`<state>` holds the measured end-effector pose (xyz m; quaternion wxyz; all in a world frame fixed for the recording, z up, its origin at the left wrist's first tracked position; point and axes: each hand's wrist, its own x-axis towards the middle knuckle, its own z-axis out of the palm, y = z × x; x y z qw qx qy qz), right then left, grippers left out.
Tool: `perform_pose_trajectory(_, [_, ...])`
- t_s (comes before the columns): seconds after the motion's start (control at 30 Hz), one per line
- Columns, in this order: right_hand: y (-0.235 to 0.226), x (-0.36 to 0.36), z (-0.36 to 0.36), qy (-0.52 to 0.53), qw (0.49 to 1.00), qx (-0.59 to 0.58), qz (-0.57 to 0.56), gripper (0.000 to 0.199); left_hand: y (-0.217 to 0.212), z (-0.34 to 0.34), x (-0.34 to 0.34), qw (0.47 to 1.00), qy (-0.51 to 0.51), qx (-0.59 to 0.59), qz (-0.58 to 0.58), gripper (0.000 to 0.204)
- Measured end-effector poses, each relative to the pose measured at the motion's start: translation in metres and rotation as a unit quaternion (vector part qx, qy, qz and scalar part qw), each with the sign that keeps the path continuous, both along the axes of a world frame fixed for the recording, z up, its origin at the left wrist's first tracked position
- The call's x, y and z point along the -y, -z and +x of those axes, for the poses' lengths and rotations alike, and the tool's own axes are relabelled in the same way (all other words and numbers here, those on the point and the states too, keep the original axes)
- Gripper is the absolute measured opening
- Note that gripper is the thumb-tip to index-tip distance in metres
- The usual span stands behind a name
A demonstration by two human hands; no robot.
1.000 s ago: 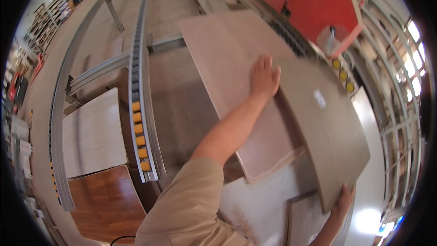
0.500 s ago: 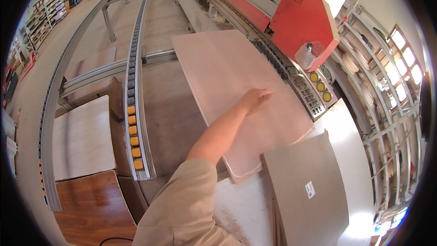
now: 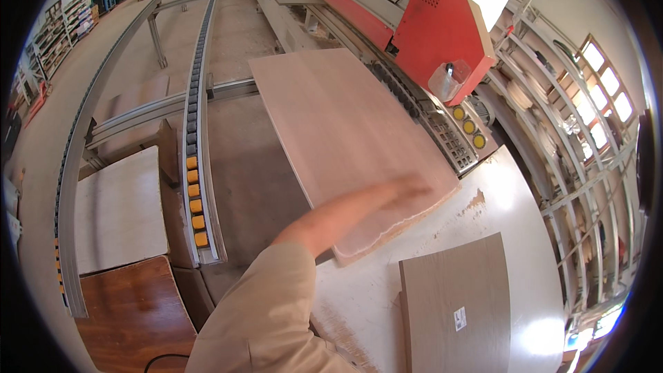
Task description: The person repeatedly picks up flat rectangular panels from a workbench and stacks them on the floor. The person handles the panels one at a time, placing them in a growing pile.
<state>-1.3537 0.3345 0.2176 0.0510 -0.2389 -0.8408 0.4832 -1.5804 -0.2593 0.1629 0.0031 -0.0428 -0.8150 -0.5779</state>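
Observation:
My left hand, blurred by motion, is over the near end of a large pinkish-brown panel. Its fingers are too smeared to make out, and I cannot tell whether it touches the surface. The panel's near edge looks rough and pale, and it reaches onto a white tabletop. At the lower right, a grey-brown board with a small white label stands out over the tabletop; its near end runs out of view. My right hand is not in view.
Beside the panel stands a machine with a red cover and yellow round buttons. Roller rails run along the left. A white board and a glossy brown board lie low at the left. Metal racks stand at the right.
My left hand has swept right and nearer along the panel. The labelled board has shifted nearer and away from the panel, uncovering more of the panel's rough edge and the tabletop.

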Motion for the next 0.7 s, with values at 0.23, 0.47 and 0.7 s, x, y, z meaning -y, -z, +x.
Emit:
perform_pose_trajectory(0.23, [0.019, -0.068, 0.012, -0.006, 0.997, -0.035, -0.066, 0.054, 0.009, 0.006, -0.145, 0.968, 0.246, 0.042, -0.023, 0.086])
perform_pose_trajectory(0.47, [0.047, -0.170, 0.072, 0.131, 0.965, 0.038, -0.226, 0.062, 0.019, 0.021, -0.197, 0.917, 0.272, 0.170, 0.235, 0.080])
perform_pose_trajectory(0.7, [0.019, -0.155, 0.081, 0.095, 0.976, 0.028, -0.192, 0.059, -0.008, 0.043, -0.211, 0.913, 0.231, 0.209, 0.265, 0.081])
